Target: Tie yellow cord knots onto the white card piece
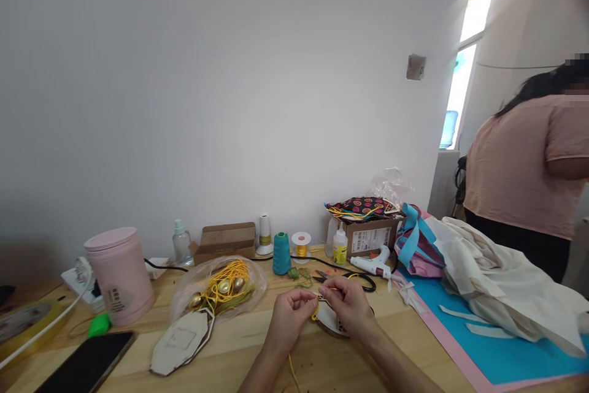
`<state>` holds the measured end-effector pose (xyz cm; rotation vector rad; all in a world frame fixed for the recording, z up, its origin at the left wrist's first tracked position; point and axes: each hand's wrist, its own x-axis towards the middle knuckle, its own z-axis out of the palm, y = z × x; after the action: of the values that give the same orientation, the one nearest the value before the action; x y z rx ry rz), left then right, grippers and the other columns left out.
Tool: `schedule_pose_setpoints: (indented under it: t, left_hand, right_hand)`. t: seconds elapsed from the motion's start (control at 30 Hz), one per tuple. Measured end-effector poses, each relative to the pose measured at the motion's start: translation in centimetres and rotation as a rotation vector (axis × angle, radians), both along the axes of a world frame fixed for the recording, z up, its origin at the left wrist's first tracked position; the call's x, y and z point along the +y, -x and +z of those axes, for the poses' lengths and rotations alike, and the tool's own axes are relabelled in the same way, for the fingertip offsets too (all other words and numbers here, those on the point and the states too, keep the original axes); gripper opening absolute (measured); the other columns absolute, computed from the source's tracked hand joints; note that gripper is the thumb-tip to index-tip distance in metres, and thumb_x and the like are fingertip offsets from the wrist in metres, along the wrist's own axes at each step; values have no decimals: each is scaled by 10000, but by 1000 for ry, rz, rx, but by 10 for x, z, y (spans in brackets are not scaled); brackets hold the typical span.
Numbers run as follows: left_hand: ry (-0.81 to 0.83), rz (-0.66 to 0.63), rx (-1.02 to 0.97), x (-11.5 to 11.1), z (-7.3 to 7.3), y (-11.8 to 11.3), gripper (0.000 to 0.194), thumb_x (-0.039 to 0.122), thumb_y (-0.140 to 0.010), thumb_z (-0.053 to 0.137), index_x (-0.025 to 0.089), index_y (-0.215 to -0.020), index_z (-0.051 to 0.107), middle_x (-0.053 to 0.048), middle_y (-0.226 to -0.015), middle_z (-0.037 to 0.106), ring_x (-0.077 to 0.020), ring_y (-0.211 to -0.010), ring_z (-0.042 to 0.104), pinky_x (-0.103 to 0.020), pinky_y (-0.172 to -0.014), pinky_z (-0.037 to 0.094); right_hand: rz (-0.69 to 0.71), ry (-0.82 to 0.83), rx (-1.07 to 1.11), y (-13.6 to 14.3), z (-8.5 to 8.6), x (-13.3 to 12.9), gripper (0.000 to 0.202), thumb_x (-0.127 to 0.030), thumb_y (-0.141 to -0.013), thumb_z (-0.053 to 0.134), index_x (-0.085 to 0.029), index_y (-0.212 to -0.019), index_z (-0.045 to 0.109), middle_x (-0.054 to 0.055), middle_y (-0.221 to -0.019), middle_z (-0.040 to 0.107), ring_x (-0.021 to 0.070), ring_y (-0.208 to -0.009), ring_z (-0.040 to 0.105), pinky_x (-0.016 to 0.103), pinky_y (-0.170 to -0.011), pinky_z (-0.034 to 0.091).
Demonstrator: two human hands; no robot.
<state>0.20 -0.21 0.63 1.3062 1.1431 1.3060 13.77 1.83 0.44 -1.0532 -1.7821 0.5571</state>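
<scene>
Bare forearms reach in from the bottom edge to a left hand (291,318) and a right hand (350,309), which meet over the wooden table (248,344). The left fingers are pinched together on a thin yellow cord (315,314), whose loose end trails down from below that hand. The right fingers are closed at the upper edge of a white piece (327,320) with a dark rim, which sits just under and between the hands; whether they grip the piece or the cord is too small to tell.

Just beyond the right fingers lie black-handled scissors (369,281) and a green thread tangle (299,275). Farther beyond the fingers stand a teal thread cone (281,254), a yellow glue bottle (339,247) and a cardboard box (372,237), with a white glue gun (372,265) lying in front of the box. Left of the fingers are an octagonal white piece (180,344), a plastic bag (251,279) of yellow cords and, well apart, a pink cup (120,276) and a black phone (87,363). Right of them, cream cloth (501,276) lies on a blue sheet (488,341); beyond stands a person (524,166) in a pink top.
</scene>
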Motion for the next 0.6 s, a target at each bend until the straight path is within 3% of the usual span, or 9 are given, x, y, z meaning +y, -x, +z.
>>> schedule_pose_setpoints:
  t: [0.2,0.43,0.6]
  left_hand:
    - [15,-10,-50,-1,3,0,142,253,-529,639,116,-568,637,-4,-496,605,-124,-492,521,-211,-499,384]
    - [67,-56,-137,-4,5,2,156,236,-541,637,124,-648,655,-15,-548,651,-138,-525,555,-232,-549,416]
    - [3,-72,-96,-2,2,4,170,265,-581,611,126,-657,671,-37,-619,674,-170,-604,579,-257,-602,431]
  right_hand:
    - [-19,32,31,1,-5,3,279,-377,-709,450,-147,-641,592,16,-555,561,117,-510,481,188,-429,326]
    - [14,58,64,-2,1,3,283,-383,-719,444,-140,-630,559,-5,-515,524,99,-456,451,181,-410,303]
    - [16,36,23,-1,3,2,276,-370,-723,442,-141,-642,574,9,-552,543,115,-509,474,188,-450,333]
